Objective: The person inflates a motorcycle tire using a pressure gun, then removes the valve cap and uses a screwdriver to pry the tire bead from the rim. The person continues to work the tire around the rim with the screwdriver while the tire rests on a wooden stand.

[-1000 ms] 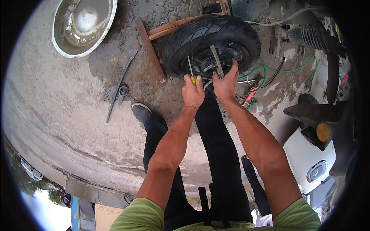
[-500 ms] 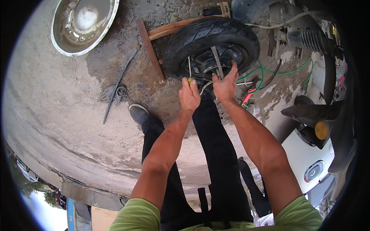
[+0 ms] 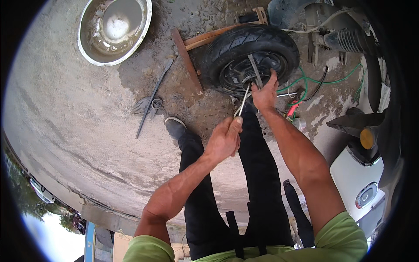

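A black tyre [image 3: 218,56] on a dark wheel stands tilted before me at the far side of my feet. My left hand [image 3: 223,139] is closed round the handle of a screwdriver [image 3: 245,99], whose thin shaft points up to the wheel's lower rim near the hub. My right hand [image 3: 264,97] grips the lower end of a flat metal tyre lever [image 3: 254,67] lying across the wheel face; its index finger reaches along the wheel. Exactly where the screwdriver's tip touches is too small to tell.
A metal basin [image 3: 144,41] sits at the far left. A long pry bar [image 3: 152,100] lies over grey gloves [image 3: 142,106]. A wooden frame [image 3: 187,61] stands beside the tyre. At right are a green hose [image 3: 329,83], a red-handled tool [image 3: 293,108] and vehicle parts [image 3: 353,124].
My left hand has drawn back toward me, and the screwdriver has shifted right across the wheel to near the tyre lever. My right hand stays on the lever. The view has shifted slightly.
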Tool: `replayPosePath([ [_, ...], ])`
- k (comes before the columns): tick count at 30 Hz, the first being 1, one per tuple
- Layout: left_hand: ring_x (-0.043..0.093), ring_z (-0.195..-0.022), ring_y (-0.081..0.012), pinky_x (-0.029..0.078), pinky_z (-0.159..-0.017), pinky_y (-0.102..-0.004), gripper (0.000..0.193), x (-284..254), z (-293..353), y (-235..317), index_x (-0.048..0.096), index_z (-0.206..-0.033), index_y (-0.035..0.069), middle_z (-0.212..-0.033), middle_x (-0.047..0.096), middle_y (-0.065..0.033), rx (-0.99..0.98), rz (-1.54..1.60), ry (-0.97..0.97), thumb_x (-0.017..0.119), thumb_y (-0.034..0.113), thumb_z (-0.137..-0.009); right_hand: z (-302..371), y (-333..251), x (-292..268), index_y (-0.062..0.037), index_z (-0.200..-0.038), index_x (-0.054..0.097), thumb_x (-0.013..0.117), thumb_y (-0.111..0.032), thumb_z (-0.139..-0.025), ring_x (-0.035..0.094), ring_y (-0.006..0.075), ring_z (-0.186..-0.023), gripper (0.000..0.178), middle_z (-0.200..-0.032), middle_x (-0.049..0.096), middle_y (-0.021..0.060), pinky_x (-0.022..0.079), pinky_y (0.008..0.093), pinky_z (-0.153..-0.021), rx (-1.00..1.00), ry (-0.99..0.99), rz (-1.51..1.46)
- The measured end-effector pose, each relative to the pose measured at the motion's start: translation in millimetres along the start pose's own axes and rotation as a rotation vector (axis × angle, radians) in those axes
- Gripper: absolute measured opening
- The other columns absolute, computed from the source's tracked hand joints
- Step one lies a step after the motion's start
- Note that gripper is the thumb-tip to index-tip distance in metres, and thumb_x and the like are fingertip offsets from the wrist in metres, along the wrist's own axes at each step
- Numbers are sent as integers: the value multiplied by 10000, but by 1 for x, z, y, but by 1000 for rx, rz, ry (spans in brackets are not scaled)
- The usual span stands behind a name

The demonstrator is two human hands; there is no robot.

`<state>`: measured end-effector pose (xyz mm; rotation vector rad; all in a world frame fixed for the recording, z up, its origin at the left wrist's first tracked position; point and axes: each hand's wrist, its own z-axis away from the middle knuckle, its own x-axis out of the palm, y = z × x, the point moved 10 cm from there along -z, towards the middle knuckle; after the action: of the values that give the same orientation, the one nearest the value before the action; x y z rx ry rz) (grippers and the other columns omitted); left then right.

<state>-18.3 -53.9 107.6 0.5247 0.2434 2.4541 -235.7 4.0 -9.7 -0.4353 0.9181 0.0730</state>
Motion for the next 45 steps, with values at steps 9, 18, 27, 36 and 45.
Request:
replayPosePath([
  [9, 594, -898, -139, 497, -794, -325, 355, -22, -31, -11, 730, -1174, -16, -952, 628, -58, 374, -140, 136, 683, 329, -1107, 2, -3, -5, -171, -1675, 218, 862, -219, -849, 549, 538, -1363, 1049, -1544, 445, 325, 501, 576, -1113, 49, -18, -26],
  [18, 659, -962, -244, 544, -891, -364, 362, 31, -135, 84, 813, -1215, 32, -1028, 640, -134, 611, -213, 306, 805, 311, -985, -3, 13, -2, -165, -1687, 196, 907, -207, -801, 519, 541, -1393, 1137, -1551, 384, 327, 497, 568, -1148, -130, -91, -115],
  [27, 672, -903, -207, 552, -835, -358, 363, 28, -144, 71, 826, -1232, 61, -998, 664, -102, 582, -212, 441, 831, 332, -990, 18, -47, -65, -23, -1507, 562, 845, -209, -827, 514, 431, -1427, 760, -1536, 508, 232, 435, 490, -1210, -493, -229, 11],
  [36, 725, -972, -294, 568, -861, -407, 407, 22, -143, 77, 827, -1233, 87, -966, 727, -156, 516, -180, 317, 771, 419, -1005, -9, -21, -63, 23, -1226, 593, 772, -92, -941, 684, 203, -968, 355, -1076, 699, 127, 545, 337, -851, -55, -120, -458],
  [45, 689, -775, -301, 536, -785, -437, 355, 16, -131, 66, 656, -975, 62, -851, 673, -70, 692, -401, 707, 916, 249, -823, -3, -79, -200, 2, -1189, 648, 754, -165, -900, 770, 323, -928, 350, -1035, 774, 195, 583, 428, -869, -238, -111, 225],
])
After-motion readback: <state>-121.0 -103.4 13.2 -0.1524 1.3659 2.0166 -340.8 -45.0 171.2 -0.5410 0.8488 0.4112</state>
